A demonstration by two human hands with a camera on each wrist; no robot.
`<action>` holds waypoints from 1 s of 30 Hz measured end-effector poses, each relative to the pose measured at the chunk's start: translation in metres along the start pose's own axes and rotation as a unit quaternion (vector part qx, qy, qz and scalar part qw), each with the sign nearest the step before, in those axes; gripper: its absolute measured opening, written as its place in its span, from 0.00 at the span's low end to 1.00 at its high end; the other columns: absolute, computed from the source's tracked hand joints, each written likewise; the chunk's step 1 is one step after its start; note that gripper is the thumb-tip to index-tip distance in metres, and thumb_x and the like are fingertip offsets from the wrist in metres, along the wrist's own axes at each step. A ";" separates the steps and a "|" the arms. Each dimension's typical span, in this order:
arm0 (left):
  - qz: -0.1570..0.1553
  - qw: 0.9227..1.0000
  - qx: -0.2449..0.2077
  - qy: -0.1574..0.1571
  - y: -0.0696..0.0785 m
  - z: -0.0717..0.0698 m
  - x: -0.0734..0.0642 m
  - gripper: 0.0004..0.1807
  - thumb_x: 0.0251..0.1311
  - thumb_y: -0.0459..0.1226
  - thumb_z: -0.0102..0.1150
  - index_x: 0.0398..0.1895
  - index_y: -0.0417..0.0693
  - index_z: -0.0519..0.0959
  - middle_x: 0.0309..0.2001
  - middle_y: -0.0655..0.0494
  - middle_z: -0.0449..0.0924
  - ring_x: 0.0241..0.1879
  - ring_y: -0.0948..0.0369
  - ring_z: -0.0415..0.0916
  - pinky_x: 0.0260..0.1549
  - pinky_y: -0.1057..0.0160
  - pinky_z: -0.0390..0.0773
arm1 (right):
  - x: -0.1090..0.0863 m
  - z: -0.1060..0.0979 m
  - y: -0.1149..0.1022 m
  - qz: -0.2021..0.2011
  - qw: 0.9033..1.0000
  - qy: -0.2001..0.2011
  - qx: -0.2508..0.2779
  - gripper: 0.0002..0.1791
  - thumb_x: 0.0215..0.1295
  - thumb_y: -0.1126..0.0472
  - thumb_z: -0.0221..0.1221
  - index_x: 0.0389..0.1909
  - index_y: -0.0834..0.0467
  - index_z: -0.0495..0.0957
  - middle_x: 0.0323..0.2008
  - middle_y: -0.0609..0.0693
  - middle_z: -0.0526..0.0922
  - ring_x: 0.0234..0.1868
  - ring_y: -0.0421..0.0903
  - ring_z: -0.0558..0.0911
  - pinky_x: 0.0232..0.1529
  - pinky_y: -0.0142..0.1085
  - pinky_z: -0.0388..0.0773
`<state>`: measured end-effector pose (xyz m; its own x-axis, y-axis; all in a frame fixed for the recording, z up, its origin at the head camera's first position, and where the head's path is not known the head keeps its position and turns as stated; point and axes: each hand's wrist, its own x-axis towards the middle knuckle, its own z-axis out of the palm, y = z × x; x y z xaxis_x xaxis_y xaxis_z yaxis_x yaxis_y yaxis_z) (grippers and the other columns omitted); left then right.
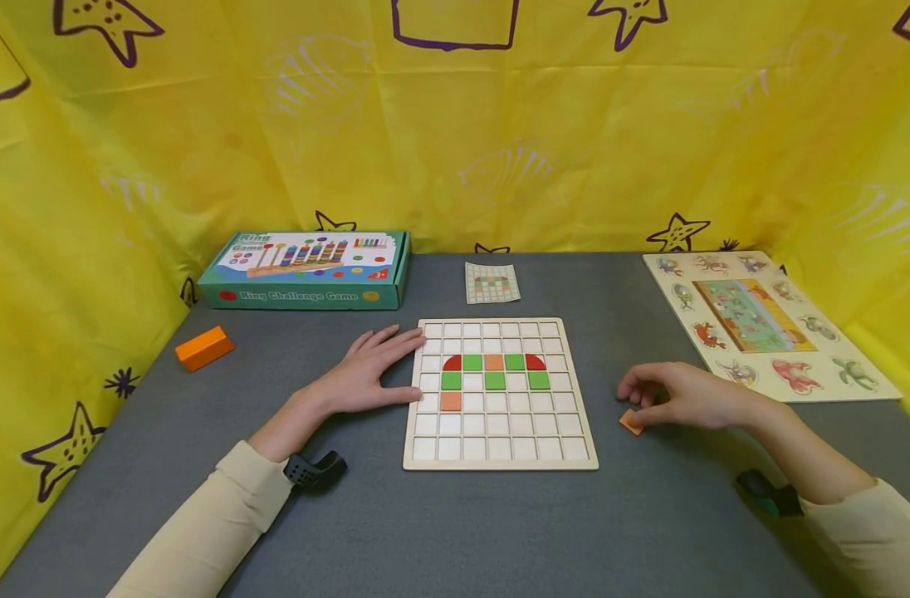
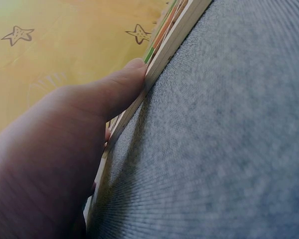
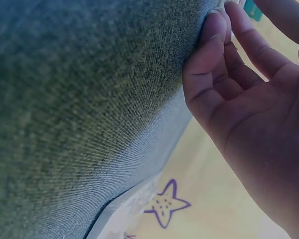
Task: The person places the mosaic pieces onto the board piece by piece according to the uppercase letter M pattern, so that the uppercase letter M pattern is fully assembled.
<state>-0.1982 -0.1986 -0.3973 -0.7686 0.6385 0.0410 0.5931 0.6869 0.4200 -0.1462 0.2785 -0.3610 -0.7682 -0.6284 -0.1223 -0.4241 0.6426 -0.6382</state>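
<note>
A wooden grid board lies mid-table with red, green and orange pieces in some cells; the lowest orange tile sits near its left side. My left hand rests at the board's left edge, fingers extended and thumb touching the frame; the left wrist view shows the thumb against the wooden side. To the right of the board, my right hand holds a small orange tile by thumb and curled fingers, at the tabletop. In the right wrist view the curled fingers show, but not the tile.
A pattern card lies behind the board. At back left stand a Ring Challenge Game box and an orange block. A sea-animal puzzle board lies at right. A yellow patterned cloth hangs behind the table.
</note>
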 end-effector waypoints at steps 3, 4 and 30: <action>-0.001 1.000 0.000 -0.001 0.000 0.000 0.000 0.48 0.62 0.62 0.61 0.80 0.52 0.58 0.79 0.57 0.52 0.78 0.46 0.41 0.70 0.37 0.36 | -0.002 0.002 0.000 0.001 1.000 0.006 -0.005 0.14 0.63 0.52 0.71 0.44 0.53 0.81 0.34 0.42 0.78 0.36 0.38 0.76 0.38 0.34 0.75; -0.001 1.000 0.000 -0.002 0.000 0.000 0.001 0.48 0.62 0.62 0.61 0.80 0.52 0.58 0.79 0.57 0.52 0.78 0.46 0.41 0.70 0.36 0.36 | -0.002 0.002 0.001 0.000 1.000 0.009 -0.008 0.14 0.63 0.51 0.71 0.43 0.53 0.81 0.34 0.42 0.78 0.36 0.38 0.76 0.38 0.34 0.75; -0.005 1.000 0.004 -0.006 -0.001 0.001 0.002 0.48 0.62 0.63 0.61 0.80 0.53 0.57 0.79 0.57 0.52 0.78 0.47 0.41 0.70 0.37 0.37 | 0.010 0.005 -0.006 -0.045 0.999 0.004 -0.022 0.09 0.63 0.57 0.71 0.38 0.52 0.80 0.31 0.38 0.77 0.32 0.36 0.75 0.35 0.32 0.74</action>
<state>-0.2003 -0.1980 -0.3988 -0.7712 0.6360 0.0266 0.5877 0.6953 0.4136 -0.1487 0.2658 -0.3620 -0.7300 -0.6809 -0.0591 -0.5122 0.6022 -0.6123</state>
